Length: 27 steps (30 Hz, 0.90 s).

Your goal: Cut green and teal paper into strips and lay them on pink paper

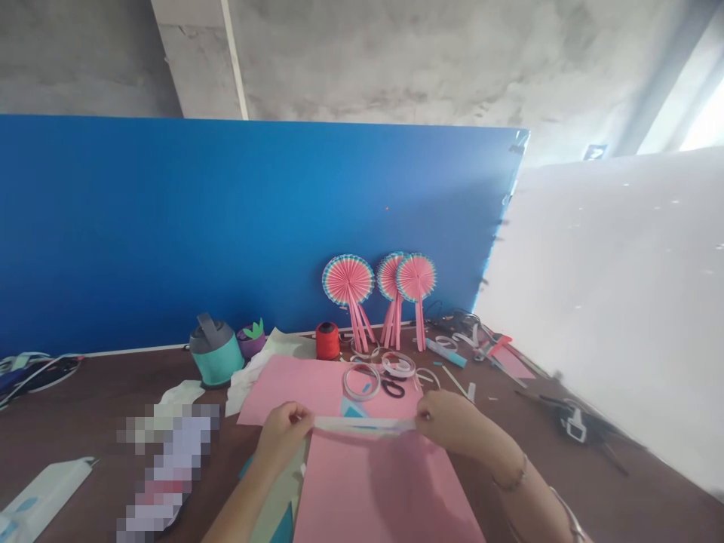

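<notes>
My left hand and my right hand each pinch one end of a narrow white strip, stretched level between them. The strip hangs just above pink paper sheets lying on the brown table. Both hands have their fingers closed on the strip's ends. A small blue paper triangle lies on the pink sheet just behind the strip.
Three pink pleated paper fans lean on the blue partition. Nearby are a red thread spool, a teal bottle, tape rings, black scissors, white paper scraps and a white wall at right.
</notes>
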Tool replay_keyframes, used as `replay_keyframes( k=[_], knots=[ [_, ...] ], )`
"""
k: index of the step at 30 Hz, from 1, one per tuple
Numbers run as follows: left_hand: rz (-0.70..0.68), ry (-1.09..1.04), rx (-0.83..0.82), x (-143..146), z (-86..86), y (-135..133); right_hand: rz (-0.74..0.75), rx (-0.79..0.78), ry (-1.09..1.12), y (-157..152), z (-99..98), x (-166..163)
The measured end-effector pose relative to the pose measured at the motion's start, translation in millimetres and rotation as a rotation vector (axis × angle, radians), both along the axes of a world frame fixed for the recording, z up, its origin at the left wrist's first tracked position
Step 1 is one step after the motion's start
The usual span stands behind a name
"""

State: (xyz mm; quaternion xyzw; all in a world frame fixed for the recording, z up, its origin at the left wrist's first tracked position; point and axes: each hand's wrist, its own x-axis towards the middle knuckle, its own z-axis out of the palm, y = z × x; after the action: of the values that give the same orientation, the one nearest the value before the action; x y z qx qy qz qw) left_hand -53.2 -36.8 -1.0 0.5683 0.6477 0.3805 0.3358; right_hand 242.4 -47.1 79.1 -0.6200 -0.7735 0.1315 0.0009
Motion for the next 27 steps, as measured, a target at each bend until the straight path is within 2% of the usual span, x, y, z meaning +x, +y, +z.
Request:
replay_keyframes(
  k=[6,27],
  knots=[
    [-0.017,0.058,-0.015,-0.4,-2.2,0.8,-0.041,-0.040,-0.054,-0.2,-10.4,-6.4],
    [-0.032,0.133,-0.020,6.5,-12.6,2.6,-0.065,-0.084,-0.167,-2.9,-19.7,-8.5]
  ],
)
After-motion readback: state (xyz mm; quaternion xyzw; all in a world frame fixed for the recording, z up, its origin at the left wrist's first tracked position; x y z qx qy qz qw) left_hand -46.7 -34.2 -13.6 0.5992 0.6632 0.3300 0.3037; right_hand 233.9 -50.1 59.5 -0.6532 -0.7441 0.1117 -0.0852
